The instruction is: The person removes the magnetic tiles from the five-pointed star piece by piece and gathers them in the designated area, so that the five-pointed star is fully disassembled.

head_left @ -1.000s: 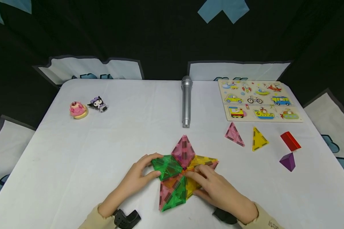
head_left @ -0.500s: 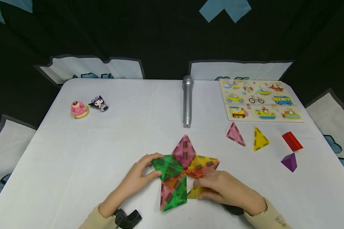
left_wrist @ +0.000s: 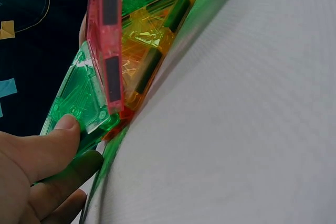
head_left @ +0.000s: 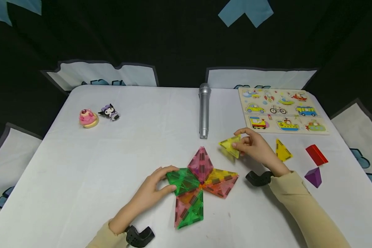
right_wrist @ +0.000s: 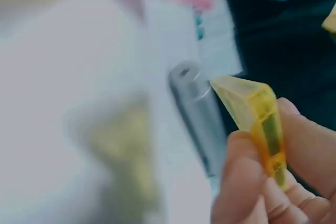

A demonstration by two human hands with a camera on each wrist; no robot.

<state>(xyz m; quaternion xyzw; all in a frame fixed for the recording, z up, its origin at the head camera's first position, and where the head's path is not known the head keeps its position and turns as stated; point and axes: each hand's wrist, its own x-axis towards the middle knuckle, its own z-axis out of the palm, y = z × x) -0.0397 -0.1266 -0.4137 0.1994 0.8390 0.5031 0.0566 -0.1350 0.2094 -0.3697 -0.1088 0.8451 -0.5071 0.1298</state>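
In the head view a star-like build of translucent magnetic tiles (head_left: pixel 201 165) lies at the table's middle front, in pink, green, yellow and orange. My left hand (head_left: pixel 156 186) holds the green magnetic tile (head_left: pixel 182 181) on its left side; in the left wrist view the thumb (left_wrist: pixel 60 142) lies on that tile's face, fingers below. Up and to the right of the build, my right hand (head_left: pixel 254 146) pinches a yellow triangular magnetic tile (head_left: pixel 230 145) between thumb and fingers, raised off the table with a shadow beneath. The right wrist view shows this yellow tile (right_wrist: pixel 262 119) edge-on.
A silver microphone (head_left: pixel 204 110) lies behind the build. To the right are a vehicle puzzle board (head_left: pixel 283 110), a loose yellow triangle (head_left: pixel 282 150), a red block (head_left: pixel 316 155) and a purple pyramid (head_left: pixel 313 177). Two small figurines, one pink (head_left: pixel 88 119) and one black-and-purple (head_left: pixel 109 112), stand back left.
My right hand has pulled the yellow tile off the build's lower right and carried it up and rightward. The loose pink triangle is now hidden behind that hand. My left hand stays put.
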